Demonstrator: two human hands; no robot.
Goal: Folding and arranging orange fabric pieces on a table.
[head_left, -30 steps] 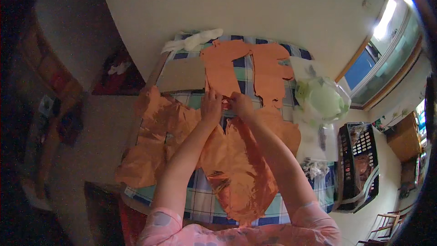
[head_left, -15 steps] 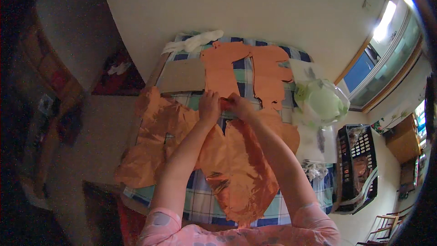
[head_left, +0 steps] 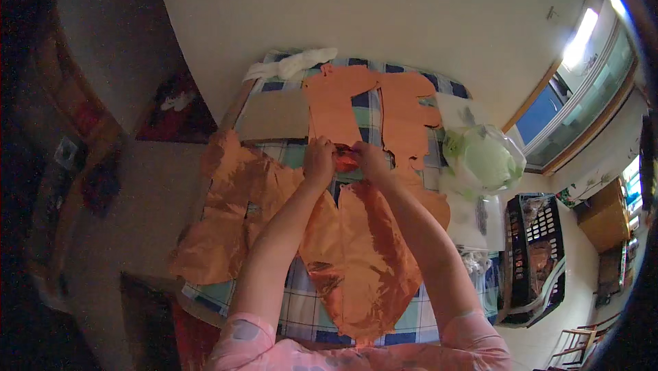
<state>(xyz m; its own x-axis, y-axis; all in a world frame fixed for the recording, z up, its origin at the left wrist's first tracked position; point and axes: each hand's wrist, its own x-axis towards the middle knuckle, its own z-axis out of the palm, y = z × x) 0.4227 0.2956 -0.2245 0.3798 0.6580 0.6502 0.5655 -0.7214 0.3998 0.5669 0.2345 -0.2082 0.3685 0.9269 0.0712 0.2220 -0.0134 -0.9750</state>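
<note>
My left hand (head_left: 319,162) and my right hand (head_left: 372,164) face each other over the middle of a table. Between them a small shiny red-orange piece of foil (head_left: 346,159) is pinched at its two sides; both hands are closed on it. Just beyond lies a matte orange cut-out sheet (head_left: 334,107), with a second orange cut-out (head_left: 406,117) to its right. Under my forearms spreads a large shiny copper-coloured foil sheet (head_left: 363,254), and another crumpled foil piece (head_left: 212,244) lies at the left. My fingertips are partly hidden.
A plaid cloth (head_left: 295,302) covers the table. White fabric (head_left: 295,64) lies at the far left edge, near a flat brown board (head_left: 277,112). A clear bag with something pale green (head_left: 483,158) is at the right. Beside the table stands a black basket (head_left: 534,258).
My hands have moved slightly apart, and more of the shiny red-orange foil shows between them. The sheets on the table look the same.
</note>
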